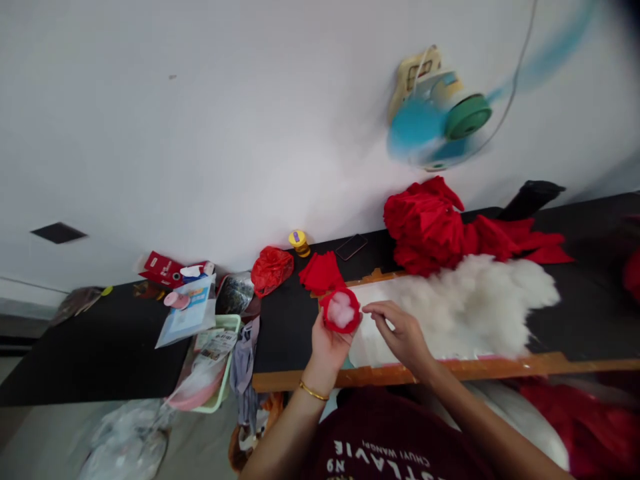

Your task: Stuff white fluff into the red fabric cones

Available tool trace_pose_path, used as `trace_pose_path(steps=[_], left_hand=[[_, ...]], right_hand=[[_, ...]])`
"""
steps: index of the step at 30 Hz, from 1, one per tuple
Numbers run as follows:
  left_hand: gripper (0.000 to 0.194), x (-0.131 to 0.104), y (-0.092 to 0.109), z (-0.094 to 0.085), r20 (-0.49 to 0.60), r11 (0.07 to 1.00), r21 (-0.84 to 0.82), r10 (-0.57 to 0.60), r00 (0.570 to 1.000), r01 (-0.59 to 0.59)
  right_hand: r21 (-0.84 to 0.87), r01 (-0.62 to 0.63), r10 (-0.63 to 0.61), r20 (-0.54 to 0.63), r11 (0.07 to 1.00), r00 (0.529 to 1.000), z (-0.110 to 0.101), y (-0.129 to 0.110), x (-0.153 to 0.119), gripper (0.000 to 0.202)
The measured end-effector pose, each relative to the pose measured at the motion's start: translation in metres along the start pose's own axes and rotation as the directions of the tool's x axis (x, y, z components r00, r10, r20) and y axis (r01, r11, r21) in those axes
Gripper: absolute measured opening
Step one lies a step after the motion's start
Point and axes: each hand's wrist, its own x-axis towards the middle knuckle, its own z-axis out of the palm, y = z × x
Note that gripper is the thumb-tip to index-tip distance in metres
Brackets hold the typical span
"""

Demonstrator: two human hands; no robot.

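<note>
My left hand (329, 343) is wrapped round a small red fabric pouch (327, 313), whose open top faces up and shows white stuffing (341, 310) inside. Just right of the pouch is my right hand (400, 330), its index finger stretched toward the rim and the thumb apart from it; nothing shows between them. A large heap of fluffy white stuffing (475, 303) lies to the right on a white sheet (367, 340). Behind the pouch are flat red fabric pieces (321, 272).
A big pile of red fabric (425, 223) sits against the wall under a turning blue fan (425, 130). A yellow-lidded jar (299, 243), a phone (352, 247) and a red plastic bag (272, 270) stand behind. At left, a green basket (227, 367) is beside a black table (100, 347).
</note>
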Motion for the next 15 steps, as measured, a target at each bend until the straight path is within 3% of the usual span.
trace_pose_path(steps=[4,5,8,11,15], left_hand=[[0.022,0.007,-0.003,-0.009,-0.026,0.998,0.065,-0.001,1.0,0.003],[0.023,0.011,-0.005,-0.015,-0.043,0.996,0.094,0.009,0.999,-0.005],[0.027,0.033,-0.015,-0.039,-0.132,0.963,0.267,0.076,0.988,-0.038],[0.028,0.062,-0.025,-0.067,-0.221,0.908,0.42,0.114,0.969,-0.011],[0.032,0.09,-0.029,-0.102,-0.274,0.788,0.61,0.111,0.955,0.083]], right_hand=[[-0.083,-0.233,0.237,0.042,0.969,0.971,-0.005,0.054,-0.013,0.026],[-0.144,-0.314,0.327,0.076,0.938,0.942,-0.008,0.074,-0.022,0.028],[-0.426,-0.478,0.584,0.162,0.768,0.796,-0.023,0.132,-0.058,0.026],[-0.521,-0.534,0.675,0.118,0.666,0.728,-0.037,0.166,-0.093,0.024],[-0.567,-0.547,0.689,0.051,0.616,0.723,-0.042,0.181,-0.108,0.036]])
